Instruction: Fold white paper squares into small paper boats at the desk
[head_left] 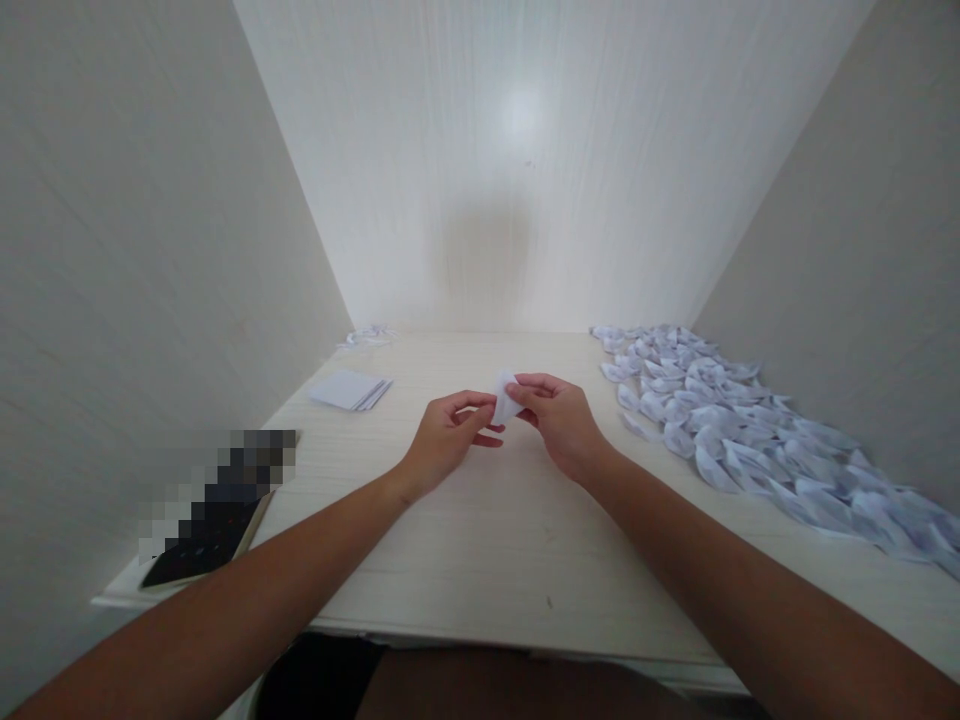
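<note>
Between my two hands, above the middle of the table, is a small folded piece of white paper (507, 398). My left hand (454, 428) pinches its left edge between thumb and forefinger, the other fingers stretched out below. On the other side, my right hand (556, 412) grips the paper with the thumb on top and the fingers behind it. The fingertips behind the paper are partly hidden.
A big heap of folded white paper pieces (720, 430) spreads along the right side of the table (465, 560). To the left lies a stack of white paper sheets (349, 390), with thin white strips (369, 337) behind it. A dark, partly blurred-out device (214, 530) lies at the left edge.
</note>
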